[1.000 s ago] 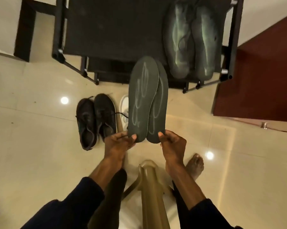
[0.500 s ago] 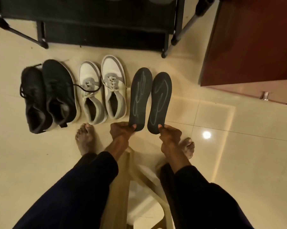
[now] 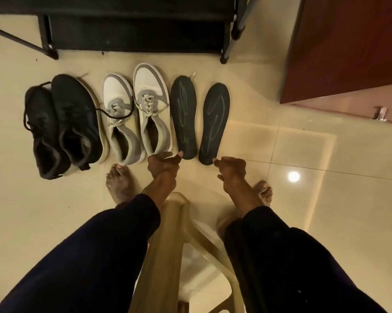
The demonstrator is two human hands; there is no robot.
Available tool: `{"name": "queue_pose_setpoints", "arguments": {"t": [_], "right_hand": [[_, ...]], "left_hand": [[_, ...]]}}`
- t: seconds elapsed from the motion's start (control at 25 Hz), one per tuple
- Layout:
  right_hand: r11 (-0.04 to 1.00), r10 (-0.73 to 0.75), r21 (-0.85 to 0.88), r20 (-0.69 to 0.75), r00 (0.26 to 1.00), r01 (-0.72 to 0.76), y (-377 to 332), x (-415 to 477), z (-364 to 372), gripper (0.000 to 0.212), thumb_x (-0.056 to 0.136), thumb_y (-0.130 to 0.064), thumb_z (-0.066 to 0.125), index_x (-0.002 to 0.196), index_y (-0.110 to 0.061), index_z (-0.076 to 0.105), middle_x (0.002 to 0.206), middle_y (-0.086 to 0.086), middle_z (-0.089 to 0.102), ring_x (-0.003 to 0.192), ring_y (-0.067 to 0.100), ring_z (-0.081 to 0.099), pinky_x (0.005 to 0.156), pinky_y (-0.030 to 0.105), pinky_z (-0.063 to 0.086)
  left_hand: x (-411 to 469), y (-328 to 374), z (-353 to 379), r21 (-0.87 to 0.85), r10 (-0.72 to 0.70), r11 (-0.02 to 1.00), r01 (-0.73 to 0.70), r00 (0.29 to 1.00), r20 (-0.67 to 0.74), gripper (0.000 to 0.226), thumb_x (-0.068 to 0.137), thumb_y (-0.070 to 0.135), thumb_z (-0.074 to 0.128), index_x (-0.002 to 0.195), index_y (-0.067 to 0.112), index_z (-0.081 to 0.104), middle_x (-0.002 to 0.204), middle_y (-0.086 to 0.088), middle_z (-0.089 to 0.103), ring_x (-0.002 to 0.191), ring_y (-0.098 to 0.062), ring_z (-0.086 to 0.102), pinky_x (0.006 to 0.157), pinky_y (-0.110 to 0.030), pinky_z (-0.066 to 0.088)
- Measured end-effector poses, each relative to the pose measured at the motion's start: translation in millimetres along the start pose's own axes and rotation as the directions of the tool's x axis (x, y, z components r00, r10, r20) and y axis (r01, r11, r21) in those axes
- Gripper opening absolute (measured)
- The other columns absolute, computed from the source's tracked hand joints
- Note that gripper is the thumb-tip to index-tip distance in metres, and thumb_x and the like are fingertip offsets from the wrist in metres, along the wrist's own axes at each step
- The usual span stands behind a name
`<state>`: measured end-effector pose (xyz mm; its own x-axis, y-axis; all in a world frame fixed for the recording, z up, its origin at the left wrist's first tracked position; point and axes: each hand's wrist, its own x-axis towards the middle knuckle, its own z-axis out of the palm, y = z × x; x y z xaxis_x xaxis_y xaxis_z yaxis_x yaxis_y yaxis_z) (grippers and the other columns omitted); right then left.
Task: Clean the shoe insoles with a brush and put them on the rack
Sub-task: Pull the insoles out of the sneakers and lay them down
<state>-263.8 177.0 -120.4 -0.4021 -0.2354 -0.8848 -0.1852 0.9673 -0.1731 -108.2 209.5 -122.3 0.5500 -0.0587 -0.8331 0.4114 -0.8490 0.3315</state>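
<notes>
Two dark insoles with pale scribble marks lie side by side on the tiled floor, toes pointing toward the rack: the left insole [image 3: 183, 116] and the right insole [image 3: 215, 123]. My left hand [image 3: 163, 164] pinches the heel end of the left insole with the thumb on top. At the right insole's heel end, my right hand [image 3: 230, 169] pinches it the same way. The black shoe rack [image 3: 134, 30] stands just beyond them at the top of the view. No brush is in view.
A pair of white and grey sneakers [image 3: 136, 114] sits left of the insoles, and a pair of black sneakers [image 3: 64, 123] further left. A brown door [image 3: 348, 46] is at right. A beige plastic chair [image 3: 179, 245] is under me, with my bare feet beside it.
The insoles came down from in front of the rack to the floor beside the white sneakers and now lie apart. My view tilted downward and both hands lowered with them.
</notes>
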Motion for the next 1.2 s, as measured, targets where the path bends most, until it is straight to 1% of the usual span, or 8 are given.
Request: {"name": "queue_pose_setpoints", "arguments": {"t": [0.12,0.2,0.36,0.56,0.72,0.92,1.04,1.2], "right_hand": [[0.990,-0.095,0.104,0.004,0.995,0.094,-21,-42,-19,0.018,0.079,-0.017,0.085,0.096,-0.013,0.079,0.107,0.012,0.076,0.101,0.033,0.071,0.089,0.048,0.061],[0.962,-0.190,0.211,0.057,0.980,0.174,-51,-82,-37,0.007,0.082,-0.008,0.080,0.083,-0.015,0.080,0.093,0.012,0.078,0.088,0.030,0.074,0.083,0.044,0.063],[0.823,-0.378,0.507,0.151,0.913,0.257,-134,-165,-71,0.013,0.092,-0.006,0.072,0.103,-0.002,0.076,0.099,0.015,0.078,0.090,0.025,0.075,0.085,0.036,0.061],[0.709,-0.387,0.687,0.190,0.902,0.159,-240,-215,-80,0.028,0.097,-0.021,0.067,0.110,0.004,0.068,0.107,0.020,0.075,0.099,0.030,0.075,0.089,0.038,0.061],[0.775,-0.356,0.620,0.271,0.894,0.120,-295,-233,-67,0.023,0.090,-0.018,0.076,0.102,0.000,0.067,0.102,0.021,0.075,0.085,0.028,0.076,0.068,0.030,0.062],[0.813,-0.477,0.414,0.073,0.876,0.409,-309,-236,-55,0.012,0.086,-0.007,0.080,0.085,-0.012,0.069,0.082,0.008,0.073,0.070,0.020,0.072,0.057,0.026,0.056],[0.773,-0.566,0.326,-0.033,0.823,0.545,-259,-230,-71,0.009,0.085,-0.010,0.081,0.090,-0.015,0.075,0.082,0.005,0.077,0.072,0.017,0.074,0.056,0.025,0.055],[0.767,-0.582,0.295,-0.055,0.812,0.570,-147,-219,-108,0.009,0.087,-0.013,0.079,0.085,-0.020,0.074,0.078,0.004,0.077,0.071,0.021,0.074,0.060,0.029,0.057]], "left_hand": [[-43,32,-28,-0.204,0.025,0.979,0.009,0.986,0.165,0.001,0.092,-0.002,0.068,0.094,-0.002,0.068,0.081,-0.012,0.073,0.064,-0.026,0.066,0.073,-0.037,0.058],[-72,66,-47,-0.292,0.126,0.956,-0.039,0.951,0.283,0.009,0.097,-0.004,0.058,0.097,-0.003,0.068,0.085,-0.012,0.076,0.071,-0.025,0.073,0.077,-0.038,0.062],[-133,156,-67,-0.435,0.282,0.889,-0.145,0.921,0.268,0.022,0.098,0.008,0.062,0.112,-0.009,0.066,0.100,-0.018,0.075,0.087,-0.028,0.077,0.088,-0.039,0.062],[-179,263,-60,-0.566,0.309,0.809,-0.158,0.934,0.182,0.037,0.096,0.034,0.068,0.111,-0.001,0.070,0.105,-0.014,0.077,0.096,-0.023,0.076,0.084,-0.032,0.062],[-176,308,-54,-0.614,0.256,0.782,-0.109,0.954,0.156,0.036,0.090,0.028,0.077,0.107,-0.004,0.070,0.098,-0.020,0.075,0.088,-0.029,0.077,0.074,-0.032,0.063],[-164,318,-68,-0.512,0.337,0.844,-0.157,0.899,0.280,0.029,0.083,-0.001,0.080,0.109,0.001,0.067,0.095,-0.015,0.075,0.087,-0.025,0.077,0.074,-0.031,0.062],[-170,292,-78,-0.391,0.396,0.883,-0.258,0.857,0.329,0.028,0.083,-0.006,0.077,0.106,0.004,0.066,0.088,-0.012,0.076,0.087,-0.024,0.077,0.077,-0.034,0.062],[-196,207,-84,-0.274,0.404,0.907,-0.320,0.844,0.353,0.033,0.085,-0.007,0.075,0.115,0.002,0.065,0.102,-0.012,0.077,0.092,-0.025,0.077,0.071,-0.030,0.062]]}}
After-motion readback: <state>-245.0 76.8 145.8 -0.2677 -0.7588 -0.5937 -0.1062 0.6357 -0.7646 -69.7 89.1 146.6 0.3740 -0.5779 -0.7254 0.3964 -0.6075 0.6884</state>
